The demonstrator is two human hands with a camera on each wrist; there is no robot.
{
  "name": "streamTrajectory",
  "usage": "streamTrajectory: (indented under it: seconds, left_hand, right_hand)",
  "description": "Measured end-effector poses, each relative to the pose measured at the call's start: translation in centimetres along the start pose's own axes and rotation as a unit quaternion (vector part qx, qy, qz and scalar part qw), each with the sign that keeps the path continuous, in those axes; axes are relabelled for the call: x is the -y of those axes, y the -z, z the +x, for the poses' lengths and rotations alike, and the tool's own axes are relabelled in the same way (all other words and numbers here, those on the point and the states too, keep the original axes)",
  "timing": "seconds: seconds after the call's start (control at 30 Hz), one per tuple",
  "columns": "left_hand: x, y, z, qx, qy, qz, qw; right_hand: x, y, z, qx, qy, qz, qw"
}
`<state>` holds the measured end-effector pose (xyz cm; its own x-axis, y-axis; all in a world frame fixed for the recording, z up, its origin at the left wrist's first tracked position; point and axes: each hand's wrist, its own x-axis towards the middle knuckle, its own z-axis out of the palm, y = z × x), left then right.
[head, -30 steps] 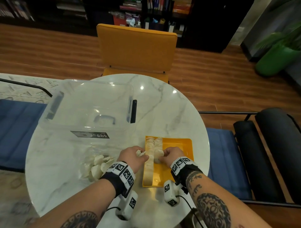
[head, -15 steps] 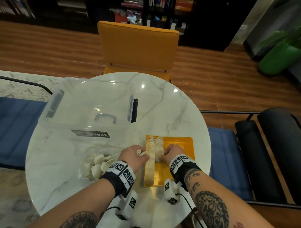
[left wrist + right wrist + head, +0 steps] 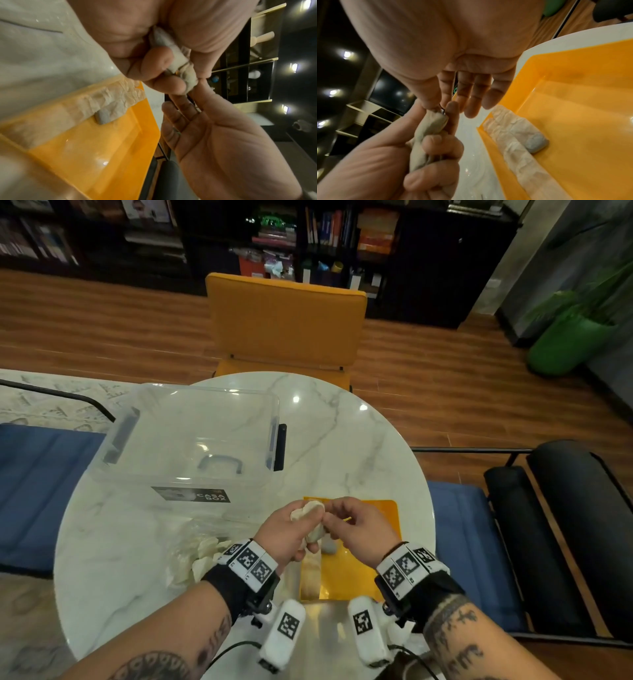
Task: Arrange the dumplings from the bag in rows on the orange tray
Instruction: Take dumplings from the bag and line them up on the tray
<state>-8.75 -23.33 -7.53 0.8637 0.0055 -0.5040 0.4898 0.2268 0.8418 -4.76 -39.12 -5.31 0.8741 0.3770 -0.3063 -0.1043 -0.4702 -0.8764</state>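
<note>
The orange tray [image 3: 378, 546] lies on the marble table in front of me. A row of pale dumplings [image 3: 310, 575] runs along its left wall, and one more dumpling [image 3: 330, 546] starts a second row beside it. My left hand [image 3: 286, 530] hovers over the tray's left edge, fingers curled round a few dumplings [image 3: 308, 508]. My right hand [image 3: 342, 520] meets it, with thumb and forefinger pinching the tip of one held dumpling [image 3: 435, 124]. The right hand's other fingers [image 3: 471, 100] hang straight. The clear bag [image 3: 202, 556] with more dumplings lies left of my left wrist.
An uncovered clear plastic box [image 3: 191, 440] stands at the table's back left, close behind the bag. An orange chair [image 3: 286, 320] faces me across the table. The tray's right part [image 3: 96, 155] is bare orange plastic.
Both hands have lifted off the tray and come together above its left edge. The right hand left a dumpling in the second row and now pinches one held by the left hand.
</note>
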Motion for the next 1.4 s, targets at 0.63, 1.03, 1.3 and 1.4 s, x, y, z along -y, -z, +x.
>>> streamTrajectory:
  seconds: [0.63, 1.03, 1.3, 1.4]
  left_hand:
    - [-0.4, -0.4, -0.9, -0.038, -0.057, 0.165, 0.984]
    - [3.1, 3.0, 0.7, -0.126, -0.005, 0.43, 0.894]
    - [3.9, 2.6, 1.4, -0.104, 0.011, 0.451, 0.886]
    - [3.9, 2.8, 1.3, -0.101, 0.017, 0.452, 0.886]
  right_hand:
    - [-0.3, 0.0, -1.3, -0.066, 0.013, 0.099, 0.993]
    - [-6.5, -0.3, 1.0, 0.012, -0.145, -0.248, 0.958]
    - [-6.7, -1.2, 3.6, 0.036, -0.229, -0.262, 0.937]
    - [-6.7, -1.3, 4.2, 0.03, -0.235, -0.256, 0.937]
